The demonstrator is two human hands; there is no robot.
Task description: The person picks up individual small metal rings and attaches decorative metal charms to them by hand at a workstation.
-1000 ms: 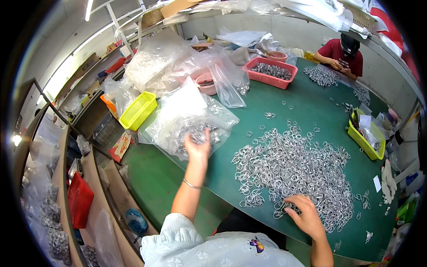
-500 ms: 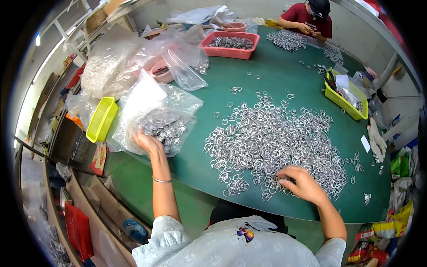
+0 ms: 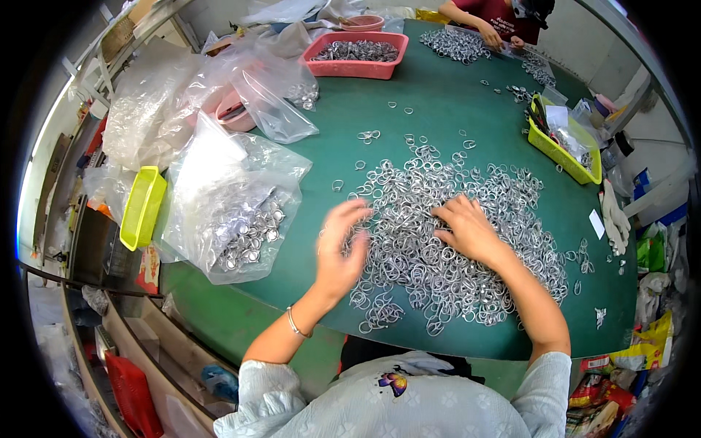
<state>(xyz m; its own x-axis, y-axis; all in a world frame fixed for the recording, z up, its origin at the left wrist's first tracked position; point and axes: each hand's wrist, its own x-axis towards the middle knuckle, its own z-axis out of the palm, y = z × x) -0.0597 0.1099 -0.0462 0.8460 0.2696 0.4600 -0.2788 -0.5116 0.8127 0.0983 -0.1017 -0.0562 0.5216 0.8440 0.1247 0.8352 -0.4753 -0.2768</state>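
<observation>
The pile of metal rings (image 3: 423, 266) is lying on the green bench (image 3: 343, 131), directly in front of the person; there is one such pile, and its rings are running too many to count. The right hand (image 3: 467, 230) is resting on the pile's middle, having shifted inward from its near edge; its fingers are curving down among the rings, and I cannot tell whether its grip is holding any. The left hand (image 3: 339, 244) has been changing places most: it is no longer touching the clear bag (image 3: 281, 168) and is now hovering blurred at the pile's left edge. Its grip is standing wide, thumb well apart from the fingers, with nothing visible in it. So both hands are seemingly working at the rings, while the bag is lying free, with uncounted metal pieces (image 3: 252, 233) showing inside. One bracelet (image 3: 296, 325) is circling the left wrist.

Farther out, two yellow-green baskets are flanking the work: an empty one (image 3: 139, 212) left of the bag, a filled one (image 3: 562, 156) at the right. One white card (image 3: 596, 224) is lying beside white glove fabric (image 3: 615, 219). Beyond, one pink tray (image 3: 350, 69) is holding more metal pieces, and one co-worker (image 3: 504, 25) is sitting near two smaller heaps (image 3: 454, 45).
</observation>
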